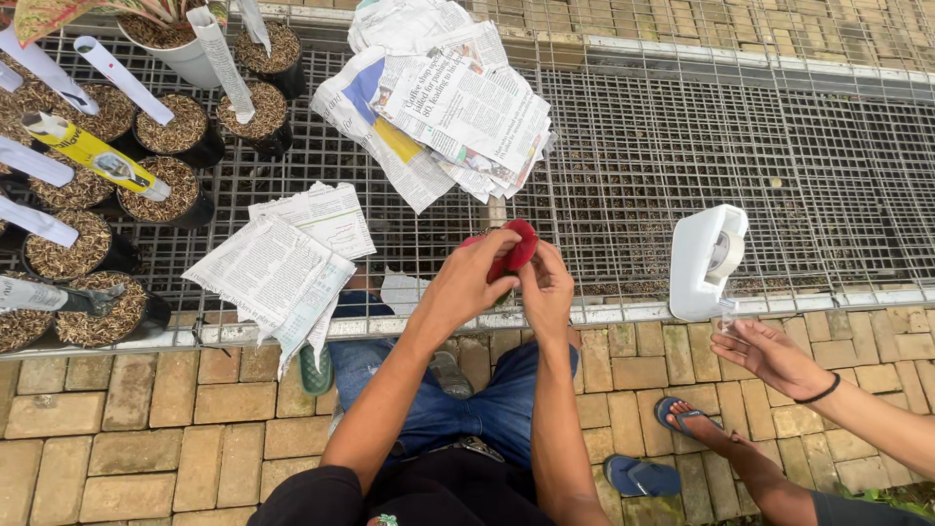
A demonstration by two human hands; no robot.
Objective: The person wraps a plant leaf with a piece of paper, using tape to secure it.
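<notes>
Both hands meet over the near edge of the wire-mesh table (682, 146), and the grip is shared: the left hand (467, 278) and the right hand (547, 289) each pinch the small red, flat, oval piece (513, 249), which looks like a leaf or a soft disc, though its material cannot be told for sure. The left fingers close on its lower left part, the right fingers on its lower edge, so both hands are clenched on it and neither lies released.

The red piece is held in the air, clear of the mesh and just above the table's metal front rail. Its long axis runs on a slant from lower left to upper right, with the free rounded end pointing up and away from the person, toward the pile of crumpled newspaper sheets (448, 117).

As a judgement: the hold sits at one end only, so the free end could flop, fold or tear if the two hands pull apart. If either pinch slackens, the piece could drop to the paving bricks (146, 429) beside the person's feet, or catch in the mesh.

Farther out, more folded newspaper (278, 268) lies to the left, next to black pots filled with dry husk (175, 131). To the right stands a white tape dispenser (703, 261), with another person's open hand (769, 356) just below it.
</notes>
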